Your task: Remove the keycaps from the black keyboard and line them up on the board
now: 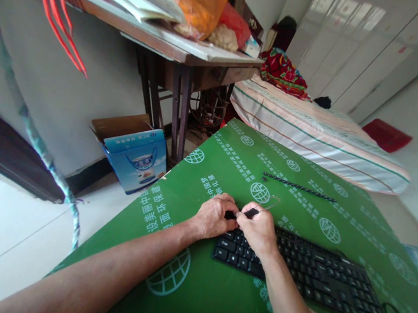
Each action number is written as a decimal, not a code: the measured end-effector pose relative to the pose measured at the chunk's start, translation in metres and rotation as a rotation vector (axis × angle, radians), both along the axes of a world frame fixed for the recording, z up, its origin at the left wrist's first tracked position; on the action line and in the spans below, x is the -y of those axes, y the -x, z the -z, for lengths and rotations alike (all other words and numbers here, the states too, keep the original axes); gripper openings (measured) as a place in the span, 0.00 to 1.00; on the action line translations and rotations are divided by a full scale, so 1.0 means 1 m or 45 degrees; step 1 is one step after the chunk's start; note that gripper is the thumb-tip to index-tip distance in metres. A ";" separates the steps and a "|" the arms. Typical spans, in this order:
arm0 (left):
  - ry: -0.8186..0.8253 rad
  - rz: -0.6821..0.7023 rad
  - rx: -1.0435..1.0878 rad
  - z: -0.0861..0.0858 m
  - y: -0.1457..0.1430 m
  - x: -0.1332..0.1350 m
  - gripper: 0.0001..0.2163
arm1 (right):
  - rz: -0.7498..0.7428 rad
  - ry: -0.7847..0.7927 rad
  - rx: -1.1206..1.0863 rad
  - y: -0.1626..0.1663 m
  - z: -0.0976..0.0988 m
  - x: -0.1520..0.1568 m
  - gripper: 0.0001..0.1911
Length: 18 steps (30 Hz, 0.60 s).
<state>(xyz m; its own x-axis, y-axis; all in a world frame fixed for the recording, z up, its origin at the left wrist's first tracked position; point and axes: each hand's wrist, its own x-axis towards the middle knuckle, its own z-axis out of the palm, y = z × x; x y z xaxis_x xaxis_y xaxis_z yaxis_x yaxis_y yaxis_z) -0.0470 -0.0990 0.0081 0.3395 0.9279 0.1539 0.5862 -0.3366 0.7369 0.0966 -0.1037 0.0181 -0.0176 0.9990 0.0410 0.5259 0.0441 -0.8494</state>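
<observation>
A black keyboard [317, 273] lies on a green printed board [229, 174]. My left hand [213, 216] is closed in a pinch at the keyboard's left end, gripping a small black piece. My right hand [259, 230] rests over the keyboard's left keys, fingers closed on a small dark tool [253, 212] with a thin pale shaft pointing up and right. The two hands touch each other just above the keyboard's corner. A long dark strip [299, 187] lies on the board farther away.
A blue and white carton [136, 154] stands on the floor at left, under a treadle sewing table [175, 59] piled with papers and bags. A striped mattress [312, 131] lies beyond the board. White tile floor spreads at left.
</observation>
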 end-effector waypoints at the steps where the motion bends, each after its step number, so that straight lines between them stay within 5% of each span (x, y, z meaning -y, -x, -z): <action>1: 0.000 -0.001 0.002 0.000 0.000 0.000 0.07 | 0.021 -0.026 0.004 0.001 0.001 0.000 0.05; 18: -0.185 0.058 -0.133 0.002 -0.001 0.006 0.06 | 0.208 -0.250 -0.057 0.008 0.009 0.009 0.07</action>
